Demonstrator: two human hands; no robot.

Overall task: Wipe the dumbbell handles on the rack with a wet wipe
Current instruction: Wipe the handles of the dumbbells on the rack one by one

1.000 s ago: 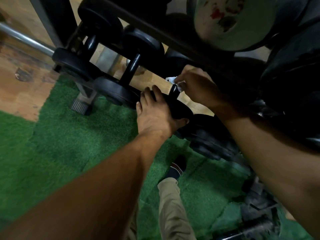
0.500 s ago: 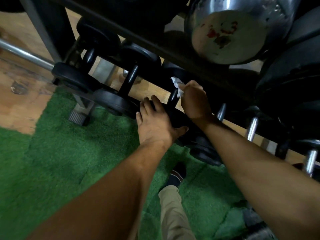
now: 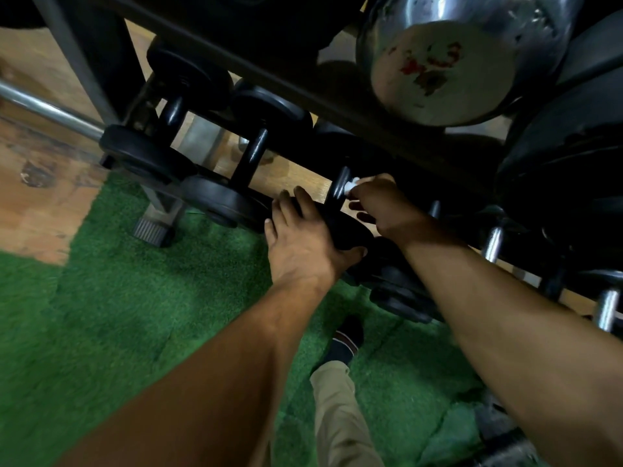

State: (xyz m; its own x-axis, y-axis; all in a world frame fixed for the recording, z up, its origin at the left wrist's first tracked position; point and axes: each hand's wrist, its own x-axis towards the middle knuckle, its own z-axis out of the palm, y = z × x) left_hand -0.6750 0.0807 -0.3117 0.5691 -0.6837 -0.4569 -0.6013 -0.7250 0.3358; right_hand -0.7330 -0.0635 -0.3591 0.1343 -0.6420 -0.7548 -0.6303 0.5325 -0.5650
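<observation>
Black dumbbells lie side by side on the low rack rail [image 3: 283, 96]. My left hand [image 3: 303, 237] grips the near head of the third dumbbell [image 3: 350, 230], thumb hooked under its rim. My right hand [image 3: 381, 203] pinches a small white wet wipe [image 3: 352, 183] against that dumbbell's black handle [image 3: 338, 185]; most of the wipe is hidden behind my fingers. Two more black dumbbells with bare handles [image 3: 251, 156] sit to the left.
A big chrome dumbbell head [image 3: 448, 59] and large black ones [image 3: 566, 156] hang over the upper shelf. Chrome-handled dumbbells [image 3: 492, 244] continue to the right. A steel bar [image 3: 47, 109] runs at left. Green turf [image 3: 101, 315] and my foot [image 3: 347, 338] lie below.
My right hand has slid down the handle toward the near head with the wipe, which now shows less. My left hand has kept its hold on the dumbbell head.
</observation>
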